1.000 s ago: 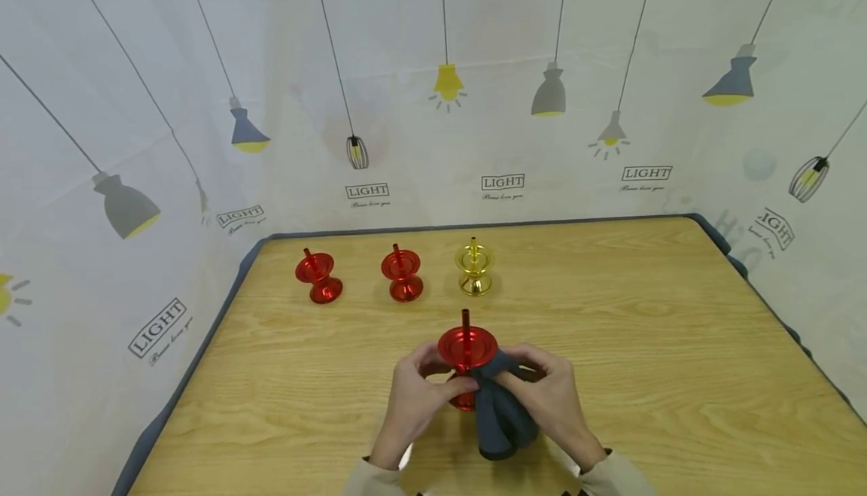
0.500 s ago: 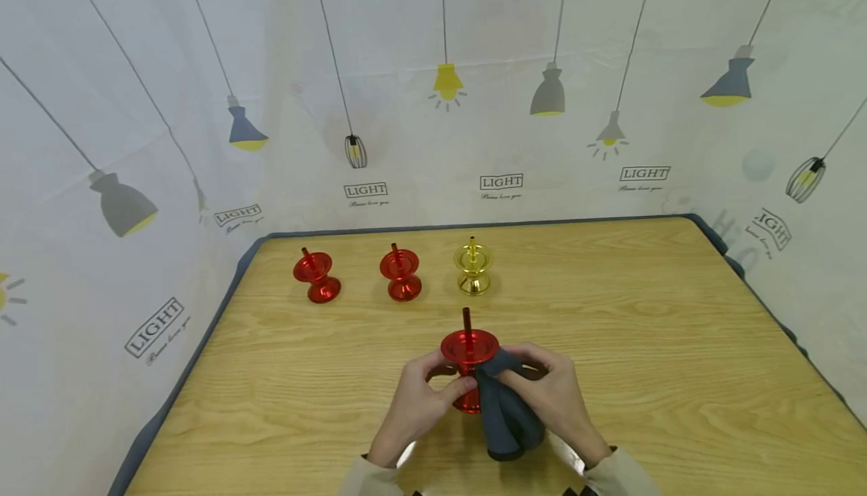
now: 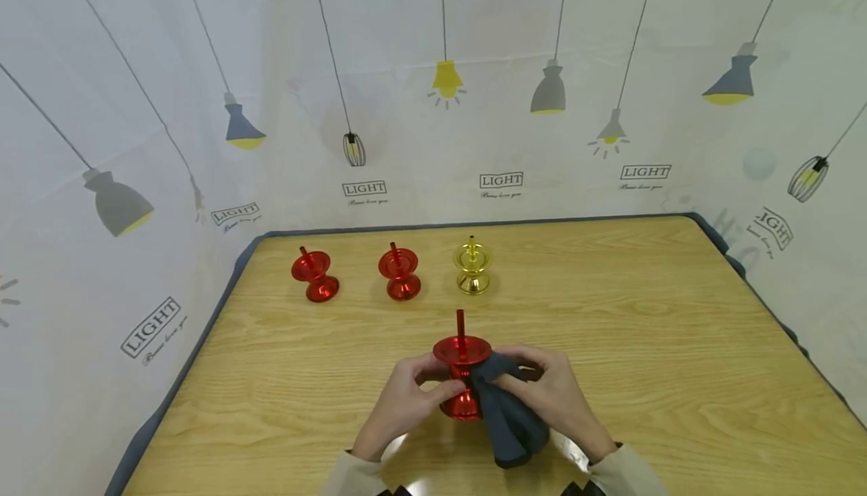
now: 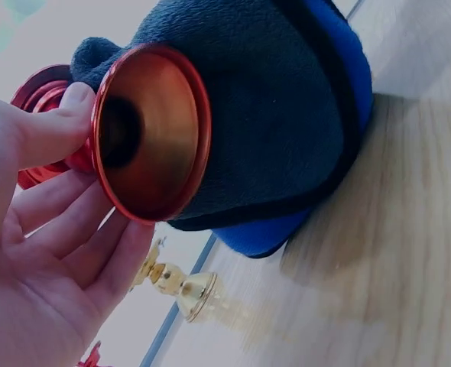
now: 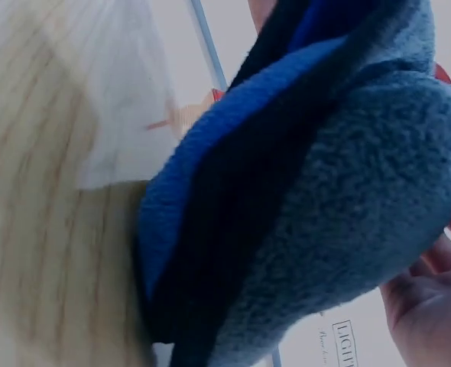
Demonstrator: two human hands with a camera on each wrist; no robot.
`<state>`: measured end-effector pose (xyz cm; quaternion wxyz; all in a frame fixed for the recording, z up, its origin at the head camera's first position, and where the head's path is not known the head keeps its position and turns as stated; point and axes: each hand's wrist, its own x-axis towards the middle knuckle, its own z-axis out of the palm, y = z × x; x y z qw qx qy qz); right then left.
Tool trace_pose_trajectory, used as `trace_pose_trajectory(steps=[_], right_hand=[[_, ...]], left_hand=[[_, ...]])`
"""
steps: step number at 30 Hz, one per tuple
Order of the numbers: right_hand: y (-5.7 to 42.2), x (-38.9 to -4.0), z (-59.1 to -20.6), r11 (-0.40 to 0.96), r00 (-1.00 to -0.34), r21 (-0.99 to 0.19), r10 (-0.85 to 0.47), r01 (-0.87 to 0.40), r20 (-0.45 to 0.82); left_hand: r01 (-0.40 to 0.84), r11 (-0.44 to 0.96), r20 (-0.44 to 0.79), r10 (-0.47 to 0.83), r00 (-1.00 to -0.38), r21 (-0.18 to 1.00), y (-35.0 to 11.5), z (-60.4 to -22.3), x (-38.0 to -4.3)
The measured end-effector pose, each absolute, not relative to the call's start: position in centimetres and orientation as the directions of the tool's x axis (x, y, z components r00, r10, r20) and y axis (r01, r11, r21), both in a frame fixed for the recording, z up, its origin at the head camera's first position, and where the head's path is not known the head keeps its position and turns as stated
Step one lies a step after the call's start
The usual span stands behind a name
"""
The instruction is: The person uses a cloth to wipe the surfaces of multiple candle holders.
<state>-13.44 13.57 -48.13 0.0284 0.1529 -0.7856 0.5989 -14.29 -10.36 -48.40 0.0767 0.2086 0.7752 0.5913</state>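
Note:
A shiny red candle holder, with a dish, a thin upright tube and a flared foot, is held above the table near its front. My left hand grips its stem from the left; the left wrist view looks into the hollow underside of the foot. On the other side my right hand pinches a folded dark grey-blue cloth against the stem and foot. Blue lining and a black edge show on the cloth in the right wrist view, where it hides most of the candle holder.
Along the back of the wooden table stand two more red candle holders, one at far left and one nearer the middle, then a gold candle holder. A white curtain with printed lamps encloses the table's back and sides.
The red candle holder and left hand shift slightly right, then back left and a little lower. The cloth's hanging end has moved a little right. Both hands keep their hold.

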Motion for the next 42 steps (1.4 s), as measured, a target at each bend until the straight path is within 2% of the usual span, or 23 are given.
trace_pose_trajectory(steps=[8,15,24,32,36,42], right_hand=[[15.0,-12.9,-47.3,0.274,-0.968,-0.929,-0.095,-0.248,0.231],[17.1,-12.5,-46.6,0.264,-0.967,-0.935,0.027,-0.237,0.253],[19.4,-11.6,-45.7,0.238,-0.937,-0.932,0.15,-0.275,0.315],[19.7,-10.9,-45.5,0.227,-0.935,-0.931,0.148,-0.284,0.322],[19.8,-10.7,-45.7,0.239,-0.941,-0.935,0.152,-0.261,0.302],[20.1,-10.8,-45.6,0.254,-0.945,-0.941,0.181,-0.222,0.272]], left_hand=[[0.191,0.243,0.14,0.212,-0.967,0.951,-9.0,-48.0,-15.2],[0.248,0.217,0.232,0.093,-0.968,0.944,-6.4,-48.4,-18.0],[0.263,0.27,0.252,0.078,-0.965,0.926,-1.4,-48.9,-22.6],[0.234,0.263,0.221,0.076,-0.972,0.936,2.7,-50.3,-26.9],[0.204,0.234,0.18,0.117,-0.977,0.951,4.6,-50.9,-28.8],[0.183,0.269,0.156,0.118,-0.981,0.946,6.9,-52.1,-31.0]])
